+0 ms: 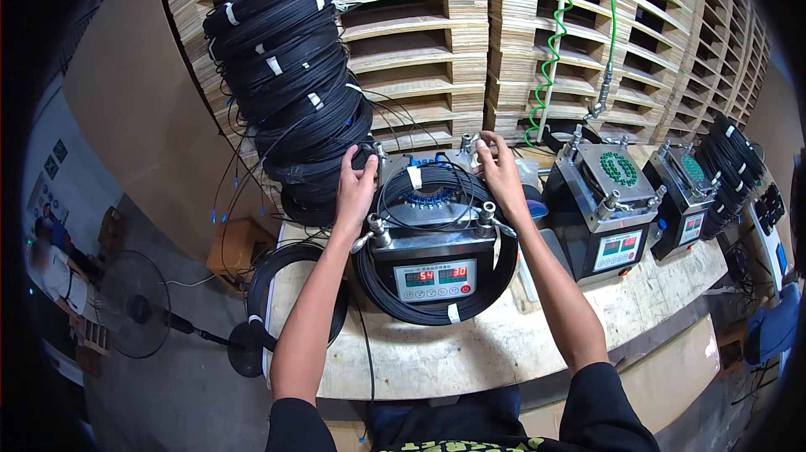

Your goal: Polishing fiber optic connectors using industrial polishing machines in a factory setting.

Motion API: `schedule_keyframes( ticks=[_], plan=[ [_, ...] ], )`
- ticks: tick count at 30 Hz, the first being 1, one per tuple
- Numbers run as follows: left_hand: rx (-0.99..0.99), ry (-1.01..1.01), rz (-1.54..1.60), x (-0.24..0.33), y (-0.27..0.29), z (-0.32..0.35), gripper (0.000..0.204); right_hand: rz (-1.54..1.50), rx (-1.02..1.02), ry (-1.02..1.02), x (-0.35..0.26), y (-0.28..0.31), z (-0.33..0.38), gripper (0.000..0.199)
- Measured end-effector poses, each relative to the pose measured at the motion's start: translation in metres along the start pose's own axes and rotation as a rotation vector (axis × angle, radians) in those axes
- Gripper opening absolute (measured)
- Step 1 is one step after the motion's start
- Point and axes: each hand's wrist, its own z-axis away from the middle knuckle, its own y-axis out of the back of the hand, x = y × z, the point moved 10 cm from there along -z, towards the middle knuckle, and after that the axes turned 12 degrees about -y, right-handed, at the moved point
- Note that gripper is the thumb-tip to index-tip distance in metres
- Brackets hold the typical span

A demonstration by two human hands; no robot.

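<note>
Forearms (pixel 312 318) are stretched forward; between left hand (pixel 357 190) and right hand (pixel 501 175), fingers bent near knobs (pixel 468 143), a machine (pixel 435 271) is framed; whether anything is gripped cannot be told.

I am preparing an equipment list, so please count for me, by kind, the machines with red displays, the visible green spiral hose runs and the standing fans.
Machines with red displays: 3
Green spiral hose runs: 2
Standing fan: 1
Total: 6
</note>
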Motion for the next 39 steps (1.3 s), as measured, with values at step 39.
schedule_keyframes(
  ticks=[39],
  plan=[
    [-0.101,-0.145,0.094,0.020,-0.018,-0.001,0.026,-0.320,-0.262,-0.380,0.082,-0.017,-0.083,0.035]
  ],
)
